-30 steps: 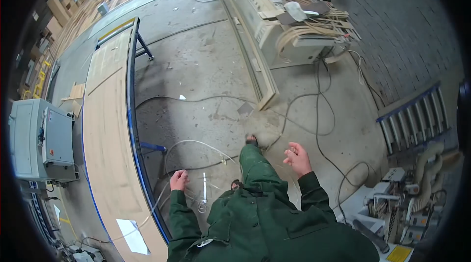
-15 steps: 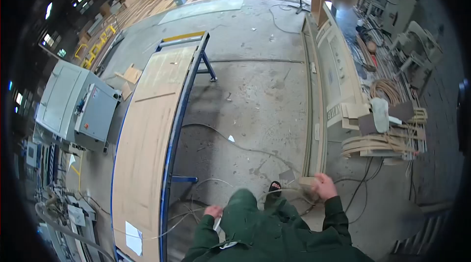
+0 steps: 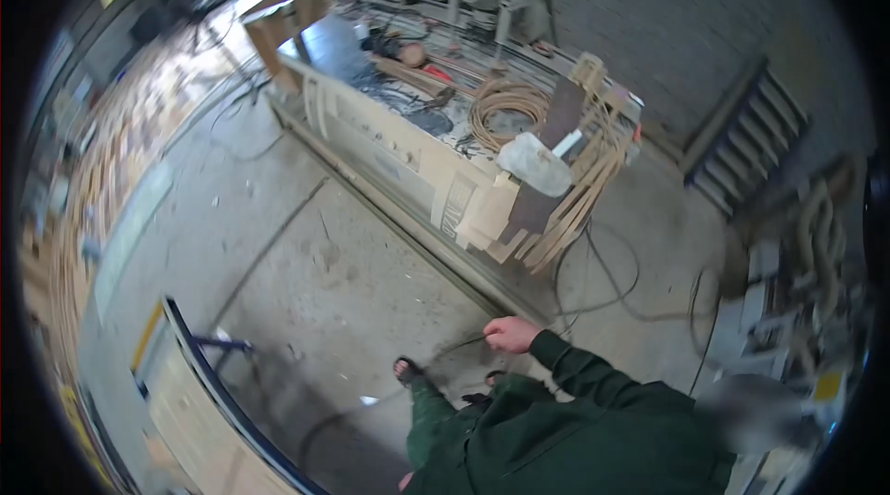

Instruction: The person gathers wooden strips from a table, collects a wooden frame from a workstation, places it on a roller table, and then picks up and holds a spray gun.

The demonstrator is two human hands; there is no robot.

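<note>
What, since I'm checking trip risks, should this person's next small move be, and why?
Perhaps one short, high step: a dark cable lies just ahead of the feet, and the right hand hangs loosely curled, with no firm hold on anything that I can make out.

From the wearer: bench (image 3: 389,147) runs from 12 o'clock toward 11, rail (image 3: 399,219) along its left side. On it: strips (image 3: 586,201) at near end, coil (image 3: 478,114) just beyond. Roller rack (image 3: 747,141) 1 o'clock, machine (image 3: 762,296) 2, table (image 3: 190,412) 9. Floor planks (image 3: 120,106) far out at 10.
</note>
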